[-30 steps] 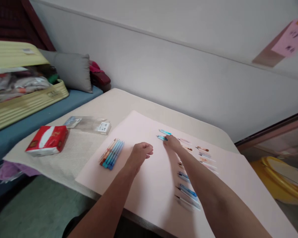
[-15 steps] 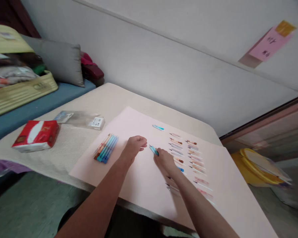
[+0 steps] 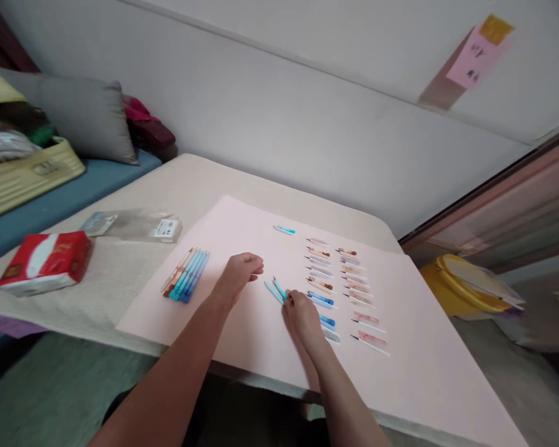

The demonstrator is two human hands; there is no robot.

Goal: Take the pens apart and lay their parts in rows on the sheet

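Observation:
My right hand is low over the pink sheet, fingers closed on a light blue pen. Right beside that pen lies another slim light blue piece, its far end close to my fingertips; whether it is a cap or a second pen I cannot tell. My left hand hovers to the left, its fingers loosely bent and a gap showing before the thumb, with nothing visible in it. Further left, a row of brown and blue pens lies side by side on the sheet.
Right of my right hand, two columns of slim pens lie on the sheet. A light blue pen lies near the far edge. Clear packaging and a red tissue pack sit at left. A yellow bucket stands beyond the table.
My right hand has lowered slightly, and a second light blue piece now shows beside the pen. My left hand keeps its pose. The whole view has shifted as the head turned right.

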